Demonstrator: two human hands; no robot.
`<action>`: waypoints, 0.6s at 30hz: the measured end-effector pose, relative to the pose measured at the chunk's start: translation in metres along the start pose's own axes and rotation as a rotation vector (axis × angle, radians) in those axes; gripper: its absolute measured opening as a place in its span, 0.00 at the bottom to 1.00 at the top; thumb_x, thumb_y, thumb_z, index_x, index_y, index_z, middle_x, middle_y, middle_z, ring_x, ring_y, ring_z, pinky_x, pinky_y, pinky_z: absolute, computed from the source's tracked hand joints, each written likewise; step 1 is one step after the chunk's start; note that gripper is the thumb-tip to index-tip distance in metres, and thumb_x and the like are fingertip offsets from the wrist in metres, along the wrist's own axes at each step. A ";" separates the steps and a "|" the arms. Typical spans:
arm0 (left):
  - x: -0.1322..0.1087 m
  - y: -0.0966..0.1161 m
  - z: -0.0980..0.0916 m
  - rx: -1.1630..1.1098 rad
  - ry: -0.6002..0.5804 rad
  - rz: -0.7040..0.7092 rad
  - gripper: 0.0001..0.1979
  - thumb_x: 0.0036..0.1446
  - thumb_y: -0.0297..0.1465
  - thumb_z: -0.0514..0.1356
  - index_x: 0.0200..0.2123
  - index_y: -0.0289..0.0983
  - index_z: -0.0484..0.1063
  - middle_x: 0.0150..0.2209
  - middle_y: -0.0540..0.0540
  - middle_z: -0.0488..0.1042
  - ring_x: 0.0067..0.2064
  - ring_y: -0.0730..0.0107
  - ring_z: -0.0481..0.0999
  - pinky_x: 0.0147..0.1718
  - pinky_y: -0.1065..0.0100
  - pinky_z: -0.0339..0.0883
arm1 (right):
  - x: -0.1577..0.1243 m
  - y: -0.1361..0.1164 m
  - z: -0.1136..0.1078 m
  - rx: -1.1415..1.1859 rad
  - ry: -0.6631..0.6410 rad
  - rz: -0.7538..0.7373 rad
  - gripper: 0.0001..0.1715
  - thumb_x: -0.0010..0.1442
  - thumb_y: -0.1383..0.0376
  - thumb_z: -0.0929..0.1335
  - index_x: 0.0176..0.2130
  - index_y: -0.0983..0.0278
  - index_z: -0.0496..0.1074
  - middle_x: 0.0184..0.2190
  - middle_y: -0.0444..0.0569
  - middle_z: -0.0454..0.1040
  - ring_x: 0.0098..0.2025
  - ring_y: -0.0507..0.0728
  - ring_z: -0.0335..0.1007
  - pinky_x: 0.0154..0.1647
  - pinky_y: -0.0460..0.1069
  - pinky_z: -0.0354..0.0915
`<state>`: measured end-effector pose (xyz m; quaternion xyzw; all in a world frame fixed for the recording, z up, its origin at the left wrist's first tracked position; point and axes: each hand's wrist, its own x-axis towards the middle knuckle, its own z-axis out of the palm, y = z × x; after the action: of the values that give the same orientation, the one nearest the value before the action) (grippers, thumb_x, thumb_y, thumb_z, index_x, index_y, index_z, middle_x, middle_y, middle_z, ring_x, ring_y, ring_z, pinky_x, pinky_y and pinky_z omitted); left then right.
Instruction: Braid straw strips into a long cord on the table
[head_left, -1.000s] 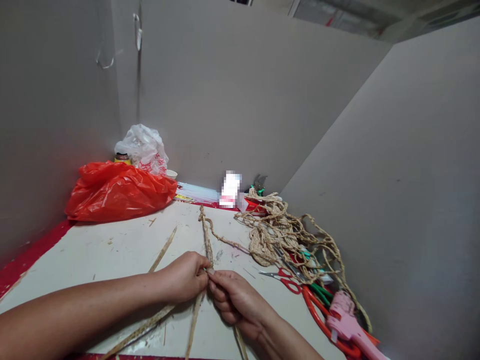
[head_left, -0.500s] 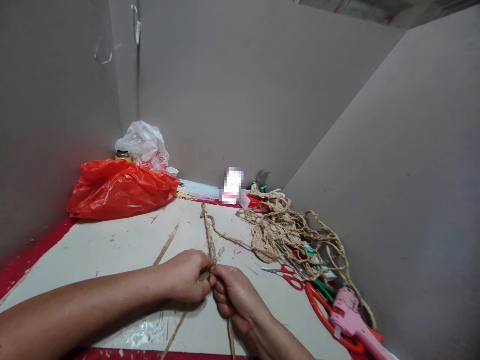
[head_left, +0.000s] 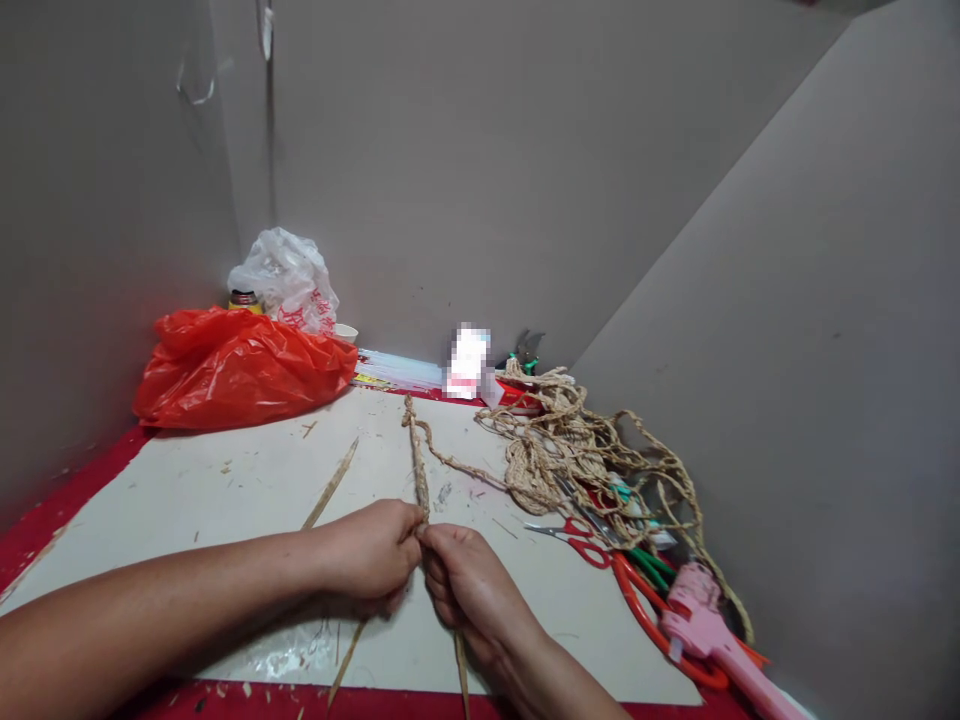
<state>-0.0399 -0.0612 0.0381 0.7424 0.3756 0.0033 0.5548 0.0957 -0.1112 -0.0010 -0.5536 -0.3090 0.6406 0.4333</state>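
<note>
A braid of dry straw-coloured strips runs from a knotted tip at the far side toward me. Its near end sits between the fingers of my left hand and my right hand, which meet there, both closed on it. One loose strip hangs below my right hand, and another strip trails below my left. A flat strip lies on the white board, partly hidden by my left forearm. My fingertips hide the crossing of the strips.
A tangled heap of braided cord lies right, joined by a thin cord to the braid's far end. Nearby are red-handled scissors, large orange-handled scissors and a pink glue gun. A red plastic bag sits left, before a white bag.
The view has shifted slightly. My hands stay together at the braid's near end; my left hand has turned a little, its fingers now more hidden.
</note>
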 end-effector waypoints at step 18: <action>0.000 0.000 -0.010 0.208 0.337 0.117 0.12 0.47 0.33 0.55 0.35 0.35 0.72 0.21 0.50 0.68 0.23 0.73 0.64 0.22 0.72 0.53 | -0.005 -0.007 -0.007 0.202 -0.157 0.061 0.18 0.46 0.58 0.72 0.21 0.65 0.62 0.10 0.31 0.46 0.13 0.42 0.32 0.12 0.41 0.32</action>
<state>-0.0443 -0.0531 0.0426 0.8051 0.4179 0.1207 0.4032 0.1044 -0.1130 0.0055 -0.4644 -0.2592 0.7226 0.4416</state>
